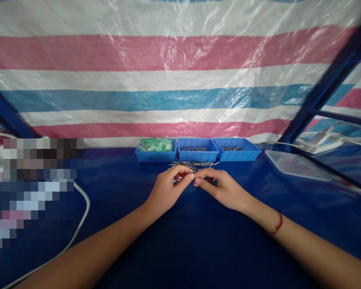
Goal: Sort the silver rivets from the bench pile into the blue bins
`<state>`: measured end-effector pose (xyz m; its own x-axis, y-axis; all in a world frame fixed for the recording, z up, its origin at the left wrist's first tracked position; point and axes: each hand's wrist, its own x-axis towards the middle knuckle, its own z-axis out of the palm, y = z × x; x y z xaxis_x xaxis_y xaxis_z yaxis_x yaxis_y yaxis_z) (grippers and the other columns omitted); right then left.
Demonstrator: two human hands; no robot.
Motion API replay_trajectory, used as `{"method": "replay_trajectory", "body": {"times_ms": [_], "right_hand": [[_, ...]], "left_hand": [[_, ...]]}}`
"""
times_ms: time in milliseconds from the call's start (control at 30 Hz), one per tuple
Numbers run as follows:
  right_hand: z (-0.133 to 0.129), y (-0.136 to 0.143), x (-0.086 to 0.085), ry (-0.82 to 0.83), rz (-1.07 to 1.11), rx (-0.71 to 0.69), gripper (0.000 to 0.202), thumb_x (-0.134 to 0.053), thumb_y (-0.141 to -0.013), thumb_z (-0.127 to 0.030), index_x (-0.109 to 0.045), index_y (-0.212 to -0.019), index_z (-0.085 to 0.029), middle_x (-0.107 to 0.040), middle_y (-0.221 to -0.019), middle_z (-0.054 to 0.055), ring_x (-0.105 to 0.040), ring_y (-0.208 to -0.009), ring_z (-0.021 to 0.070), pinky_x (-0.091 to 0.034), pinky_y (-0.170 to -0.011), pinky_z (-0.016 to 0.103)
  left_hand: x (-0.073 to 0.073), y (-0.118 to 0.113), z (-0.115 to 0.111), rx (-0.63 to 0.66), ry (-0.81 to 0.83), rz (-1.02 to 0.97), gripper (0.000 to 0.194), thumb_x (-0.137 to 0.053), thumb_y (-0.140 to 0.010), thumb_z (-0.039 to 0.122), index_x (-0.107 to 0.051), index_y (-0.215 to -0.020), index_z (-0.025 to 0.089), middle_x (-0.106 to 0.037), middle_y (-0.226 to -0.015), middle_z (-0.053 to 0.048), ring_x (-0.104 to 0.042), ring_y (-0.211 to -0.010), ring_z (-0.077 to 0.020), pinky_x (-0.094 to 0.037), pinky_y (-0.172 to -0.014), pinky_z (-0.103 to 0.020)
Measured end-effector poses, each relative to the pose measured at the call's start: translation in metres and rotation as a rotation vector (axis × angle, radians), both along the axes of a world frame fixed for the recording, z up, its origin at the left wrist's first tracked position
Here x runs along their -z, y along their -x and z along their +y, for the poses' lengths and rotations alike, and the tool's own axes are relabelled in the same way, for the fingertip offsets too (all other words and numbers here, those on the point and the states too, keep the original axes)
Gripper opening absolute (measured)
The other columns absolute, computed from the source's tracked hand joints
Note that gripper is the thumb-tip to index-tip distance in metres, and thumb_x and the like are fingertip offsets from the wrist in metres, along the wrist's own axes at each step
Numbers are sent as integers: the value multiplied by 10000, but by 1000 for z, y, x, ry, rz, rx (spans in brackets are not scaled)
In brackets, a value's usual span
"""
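Note:
My left hand (171, 184) and my right hand (218, 184) meet fingertip to fingertip above the blue table. Thumb and fingers are pinched together on each side. Whatever lies between the tips is too small to make out. Just behind my fingers is a loose pile of thin dark metal rods (195, 163). More shiny metal pieces (177, 180) show beneath the curled fingers of my left hand, partly hidden. A dark red cord bracelet (279, 224) circles my right wrist.
Three blue bins stand in a row: one with green packets (156, 144), a middle bin (198, 156) and a right bin (243, 155) with metal parts. A clear plastic lid (295, 165) and white power strip (319, 142) lie right. A white cable (86, 204) runs left.

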<state>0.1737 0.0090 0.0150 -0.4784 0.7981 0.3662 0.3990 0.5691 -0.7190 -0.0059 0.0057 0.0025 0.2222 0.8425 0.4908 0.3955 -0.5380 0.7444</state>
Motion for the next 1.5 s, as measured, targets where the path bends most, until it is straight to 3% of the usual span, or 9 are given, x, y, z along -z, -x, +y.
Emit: {"method": "replay_trajectory", "body": {"times_ms": [567,733,967,1067,1167,1333,1500], "right_hand": [[2,0,2,8,58,119,154,-555,-825,-292,-646,-824,-168,-675,-759,28,-599,-675,143,-439,-604,257],[1,0,0,-79,126,255,148,-577,-798,-297,-639,-813,-163,-644,-718,29,-573,-624,138,-424,-551,257],[-5,-1,-4,-208,114,231,115,-584,-810,-285,-645,-813,-187,-634,-721,26,-574,-643,138,-447,-588,266],[-2,-6,-9,-264,75,233,131,-559,-831,-291,-648,-821,-195,-636,-733,31,-576,-668,146,-445,-596,270],[11,-22,-15,-356,94,412,162,-548,-832,-304,-659,-850,-187,-657,-777,45,-569,-649,151,-442,-590,276],[48,-69,-14,-427,94,860,224,-558,-794,-295,-690,-910,-156,-694,-804,74,-577,-613,167,-454,-624,303],[71,-97,1,-357,-85,1019,278,-565,-728,-227,-693,-947,-113,-692,-845,117,-587,-679,207,-450,-694,348]], "left_hand": [[-1,1,0,3,-33,43,102,-531,-854,233,-616,-893,193,-673,-868,-9,-622,-791,-137,-475,-717,-252],[0,1,1,-6,-33,51,96,-537,-850,221,-612,-901,190,-660,-886,-15,-615,-802,-137,-476,-714,-254],[2,0,3,18,-11,101,104,-512,-863,236,-602,-888,190,-649,-865,-22,-610,-806,-148,-482,-710,-266],[3,-1,2,-16,-86,144,189,-516,-863,235,-568,-1042,202,-646,-962,-39,-601,-888,-166,-475,-792,-309],[2,-1,0,-46,-201,291,311,-524,-864,239,-519,-1174,220,-624,-1068,-59,-543,-1020,-203,-418,-913,-393],[5,-2,-1,1,-246,595,213,-544,-856,319,-649,-1031,258,-607,-1120,-43,-453,-1101,-256,-382,-932,-460],[10,-3,2,-7,-243,620,157,-579,-832,332,-693,-920,271,-618,-1071,-29,-447,-1081,-255,-381,-922,-466]]}}
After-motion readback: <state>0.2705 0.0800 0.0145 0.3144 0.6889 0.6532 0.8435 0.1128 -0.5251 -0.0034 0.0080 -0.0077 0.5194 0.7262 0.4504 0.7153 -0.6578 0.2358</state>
